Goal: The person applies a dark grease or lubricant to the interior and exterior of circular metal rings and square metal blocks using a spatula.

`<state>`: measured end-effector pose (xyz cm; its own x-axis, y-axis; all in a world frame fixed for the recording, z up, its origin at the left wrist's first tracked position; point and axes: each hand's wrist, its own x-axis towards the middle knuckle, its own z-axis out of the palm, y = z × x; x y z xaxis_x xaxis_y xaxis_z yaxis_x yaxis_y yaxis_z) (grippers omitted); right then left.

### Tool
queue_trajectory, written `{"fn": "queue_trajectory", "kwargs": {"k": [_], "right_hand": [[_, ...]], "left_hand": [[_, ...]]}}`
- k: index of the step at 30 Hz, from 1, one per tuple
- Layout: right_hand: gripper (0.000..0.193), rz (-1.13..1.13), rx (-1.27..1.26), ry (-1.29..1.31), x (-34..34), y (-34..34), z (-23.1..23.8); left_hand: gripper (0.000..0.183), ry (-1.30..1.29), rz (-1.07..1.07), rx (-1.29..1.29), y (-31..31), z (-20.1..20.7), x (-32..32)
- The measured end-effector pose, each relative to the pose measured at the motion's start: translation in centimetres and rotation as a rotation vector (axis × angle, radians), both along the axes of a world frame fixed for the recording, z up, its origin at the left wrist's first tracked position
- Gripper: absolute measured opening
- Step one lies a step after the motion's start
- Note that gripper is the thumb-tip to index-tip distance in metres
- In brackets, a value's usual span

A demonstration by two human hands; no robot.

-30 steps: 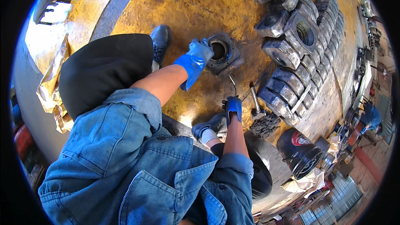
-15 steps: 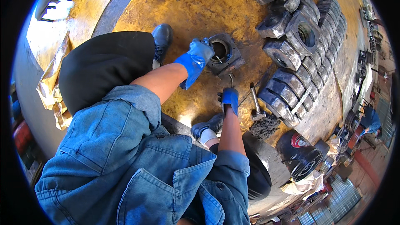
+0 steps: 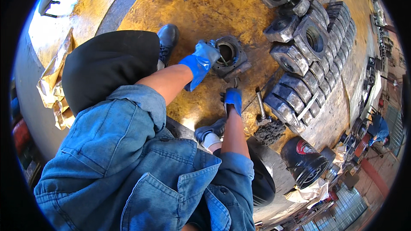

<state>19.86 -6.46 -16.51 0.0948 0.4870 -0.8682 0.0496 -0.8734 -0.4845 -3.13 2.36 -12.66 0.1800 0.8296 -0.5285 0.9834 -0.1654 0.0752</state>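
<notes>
My left hand, in a blue glove, is closed at the left edge of a square metal housing with a round bore. A thin metal rod slants from that hand into the bore. Just below the housing is my right hand, also in a blue glove and slightly blurred. Its fingers are closed round a metal tool whose shank points up at the housing; the tool's exact kind is unclear. The housing lies on the worn yellow floor between my shoes.
A hammer lies right of my right hand, beside a dark shaggy clump. Rows of similar metal housings stand to the right, some stacked. A black bucket stands at lower right. Another person is far off at the right.
My right hand has shifted slightly up and left, with the tool in it. My left hand stays at the housing's edge.
</notes>
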Motion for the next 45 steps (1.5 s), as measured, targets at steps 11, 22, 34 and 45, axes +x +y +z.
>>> {"fn": "queue_trajectory", "kwargs": {"k": [11,22,34,45], "right_hand": [[0.016,0.029,-0.073,-0.048,-1.5,0.3,2.6],[0.014,-0.018,0.002,0.043,-0.9,0.2,1.6],[0.011,0.127,0.071,0.086,1.9,-0.4,-2.6],[0.013,1.059,0.44,-0.692,16.6,-3.2,-3.4]], "left_hand": [[0.016,0.073,0.024,-0.027,-0.2,-1.3,-0.3],[0.032,0.056,0.064,-0.099,-0.3,2.2,-0.3],[0.033,0.067,0.07,-0.032,-0.8,2.7,-0.3],[0.026,0.075,0.096,0.051,-0.5,0.6,0.6]]}}
